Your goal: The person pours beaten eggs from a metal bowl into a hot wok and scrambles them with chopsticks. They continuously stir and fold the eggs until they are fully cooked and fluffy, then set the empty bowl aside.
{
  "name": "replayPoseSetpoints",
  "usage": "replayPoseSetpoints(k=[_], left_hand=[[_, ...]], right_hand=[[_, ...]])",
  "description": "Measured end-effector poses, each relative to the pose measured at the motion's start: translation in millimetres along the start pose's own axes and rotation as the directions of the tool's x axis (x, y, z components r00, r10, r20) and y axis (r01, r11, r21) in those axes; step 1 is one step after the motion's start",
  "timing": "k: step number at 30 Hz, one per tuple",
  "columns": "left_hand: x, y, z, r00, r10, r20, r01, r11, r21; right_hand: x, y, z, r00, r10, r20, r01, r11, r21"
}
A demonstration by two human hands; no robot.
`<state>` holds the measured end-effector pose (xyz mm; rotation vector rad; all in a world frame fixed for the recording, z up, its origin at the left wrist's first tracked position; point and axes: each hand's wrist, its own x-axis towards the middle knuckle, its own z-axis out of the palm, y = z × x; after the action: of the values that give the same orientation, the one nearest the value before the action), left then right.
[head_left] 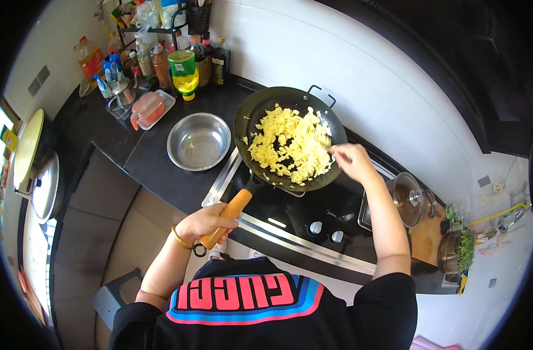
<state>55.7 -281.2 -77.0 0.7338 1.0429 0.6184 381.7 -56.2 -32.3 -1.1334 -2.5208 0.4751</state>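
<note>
1. Far left: crowded bottles and jars (pixel 161 58), too packed to count.
2. One empty steel bowl (pixel 199 141) on the dark counter (pixel 155 169).
3. Left hand (pixel 205 221) closed around the wok's wooden handle (pixel 227 217).
4. One black wok (pixel 290 139) over the stove (pixel 301 219), holding scrambled egg (pixel 288 146).
5. Right hand (pixel 351 160) at the wok's right rim, closed on an utensil too blurred to identify.

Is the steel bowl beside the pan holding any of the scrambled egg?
No, the steel bowl is empty, while all the egg lies in the pan.
</note>
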Motion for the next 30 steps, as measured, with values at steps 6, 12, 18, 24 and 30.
replayPoseSetpoints(k=[6,12,18,24,30], left_hand=[[1.1,3.3,1.8,1.000,-0.011,-0.005,0.011,0.999,0.043],[1.4,1.4,0.0,1.000,-0.019,0.002,0.019,1.000,-0.012],[-0.8,4.7,3.6,1.000,-0.025,-0.018,0.025,1.000,0.009],[1.7,1.1,2.4,1.000,-0.022,-0.008,0.022,1.000,0.000],[-1.6,4.8,5.1,0.999,-0.029,-0.031,0.029,0.999,0.015]], right_hand=[[1.0,-49.2,38.5,0.965,-0.254,0.060,0.235,0.944,0.232],[24.8,16.3,45.9,0.994,0.009,-0.110,0.010,0.986,0.168],[-31.3,-55.7,-2.9,0.978,-0.149,0.147,0.092,0.937,0.338],[24.3,-20.0,61.8,0.997,-0.060,-0.041,0.072,0.894,0.443],[34.6,22.2,13.8,0.931,0.185,-0.316,-0.014,0.881,0.474]])
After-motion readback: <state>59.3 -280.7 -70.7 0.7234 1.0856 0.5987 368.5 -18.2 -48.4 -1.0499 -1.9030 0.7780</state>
